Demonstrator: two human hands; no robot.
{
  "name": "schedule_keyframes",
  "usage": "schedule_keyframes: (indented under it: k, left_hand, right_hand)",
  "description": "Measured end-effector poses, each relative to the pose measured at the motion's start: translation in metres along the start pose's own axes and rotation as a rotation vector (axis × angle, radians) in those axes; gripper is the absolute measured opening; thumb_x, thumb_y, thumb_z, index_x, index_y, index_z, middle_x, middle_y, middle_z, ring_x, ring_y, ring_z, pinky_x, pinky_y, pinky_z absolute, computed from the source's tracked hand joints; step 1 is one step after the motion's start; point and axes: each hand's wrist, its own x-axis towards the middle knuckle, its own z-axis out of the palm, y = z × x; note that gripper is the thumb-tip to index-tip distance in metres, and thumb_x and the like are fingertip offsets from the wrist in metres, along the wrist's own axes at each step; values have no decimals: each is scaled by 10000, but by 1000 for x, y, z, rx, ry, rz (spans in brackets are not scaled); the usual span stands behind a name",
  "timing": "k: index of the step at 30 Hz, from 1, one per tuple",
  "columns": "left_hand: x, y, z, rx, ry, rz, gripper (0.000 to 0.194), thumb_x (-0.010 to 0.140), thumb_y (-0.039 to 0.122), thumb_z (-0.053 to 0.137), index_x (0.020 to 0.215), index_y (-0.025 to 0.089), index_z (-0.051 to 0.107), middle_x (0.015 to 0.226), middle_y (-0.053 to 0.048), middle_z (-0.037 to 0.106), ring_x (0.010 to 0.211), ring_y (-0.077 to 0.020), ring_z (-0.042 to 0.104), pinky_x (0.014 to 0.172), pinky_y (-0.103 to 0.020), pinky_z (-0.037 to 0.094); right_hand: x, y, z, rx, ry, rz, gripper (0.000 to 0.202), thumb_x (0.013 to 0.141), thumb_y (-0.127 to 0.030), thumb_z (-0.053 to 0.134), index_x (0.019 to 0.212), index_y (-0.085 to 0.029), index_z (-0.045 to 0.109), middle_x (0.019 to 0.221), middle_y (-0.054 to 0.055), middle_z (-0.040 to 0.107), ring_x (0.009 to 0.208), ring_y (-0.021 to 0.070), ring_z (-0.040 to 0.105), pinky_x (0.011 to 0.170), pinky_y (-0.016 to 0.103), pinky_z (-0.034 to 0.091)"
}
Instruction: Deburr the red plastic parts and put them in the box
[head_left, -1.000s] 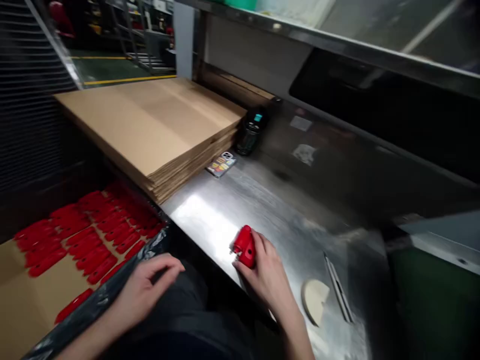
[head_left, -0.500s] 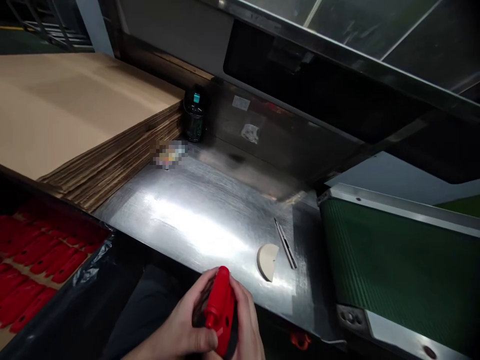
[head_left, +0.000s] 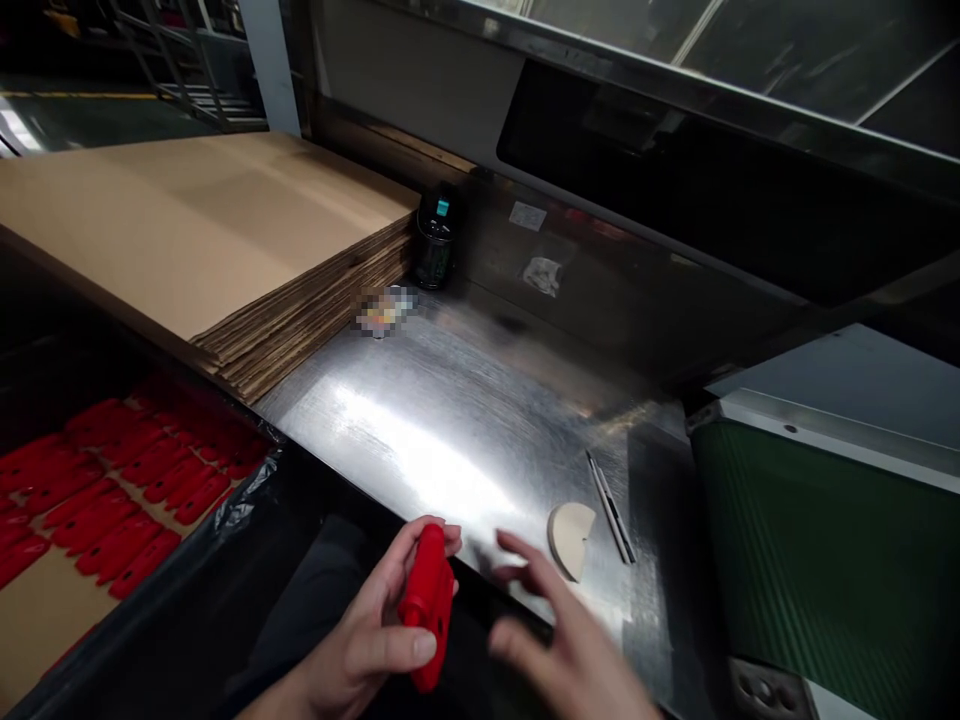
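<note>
My left hand [head_left: 367, 635] is closed around a glossy red plastic part [head_left: 429, 605] with a rounded top and small dark holes, held upright at the table's front edge. To its right, apart from the part, my right hand [head_left: 559, 640] is blurred by motion, fingers spread and nothing seen in them. Beyond its fingertips a beige half-round block [head_left: 571, 540] lies on the metal table [head_left: 450, 400]. Right of that block are two slim pen-like tools [head_left: 611, 508], side by side; their exact kind is unclear.
Stacked cardboard sheets [head_left: 210, 220] cover the table's left end, with a dark bottle [head_left: 435, 240] and a pixelated item [head_left: 384, 310] beside them. At lower left, a black-lined bin [head_left: 247, 510] holds rows of red parts [head_left: 135, 480]. A green conveyor belt [head_left: 825, 560] runs at right.
My right hand has let go of the red part and moved right, opening toward the beige block. My left hand keeps hold of the part. The view has shifted left.
</note>
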Motion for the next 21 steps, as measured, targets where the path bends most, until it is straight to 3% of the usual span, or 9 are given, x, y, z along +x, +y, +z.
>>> schedule_keyframes:
  k: [3,5,8,12,15,17,19,21]
  left_hand:
    - [-5,3,-7,70,-28,-10,1054,702,411,950,1609,370,416,1719,-107,410,1682,-390,199,1357,-619,127]
    - [-9,4,-7,143,-45,-42,1157,628,447,1004,1600,366,379,1714,-136,379,1641,-420,272,1342,-647,122]
    - [-13,7,-2,275,-39,-67,1300,488,467,1084,1565,363,364,1665,-175,391,1563,-446,370,1305,-660,200]
    - [-18,15,3,383,-43,-15,1326,371,474,1121,1498,325,437,1610,-189,449,1525,-451,412,1271,-587,328]
    - [-24,24,1,472,-56,21,1309,403,505,1106,1515,291,449,1582,-192,485,1492,-444,463,1233,-541,410]
    - [-28,32,-1,570,-64,37,1323,444,490,1092,1562,278,418,1568,-189,513,1462,-433,510,1211,-517,450]
    - [-33,39,-3,675,-78,59,1311,474,452,1080,1588,275,411,1589,-182,516,1457,-428,532,1221,-510,456]
    - [-36,44,-4,752,-98,115,1293,492,416,1069,1600,280,416,1633,-174,493,1493,-435,514,1255,-519,431]
  right_hand:
    - [54,25,-71,-245,351,214,550,971,-681,546,1260,-247,723,1278,120,770,1140,319,743,906,405,607]
    - [91,46,-106,-342,448,315,410,973,-556,575,1125,-201,713,1176,166,771,1086,349,729,851,428,562]
    - [131,73,-128,-418,366,409,177,869,-368,751,887,-207,678,872,79,752,802,261,705,718,364,506]
    - [154,81,-136,-439,257,458,155,871,-276,784,886,-190,657,716,-31,660,615,163,601,674,316,492]
    - [147,67,-143,-433,290,427,89,897,-282,677,876,-200,652,725,46,681,669,223,645,691,363,499]
    - [126,52,-142,-409,359,382,171,956,-358,556,985,-213,639,838,120,731,805,288,709,735,395,522]
    - [92,35,-130,-304,400,306,290,1012,-489,462,1123,-259,598,980,117,763,934,304,741,769,379,569]
    - [52,17,-104,-68,345,187,381,964,-637,550,1132,-304,628,1007,83,766,938,312,749,741,353,619]
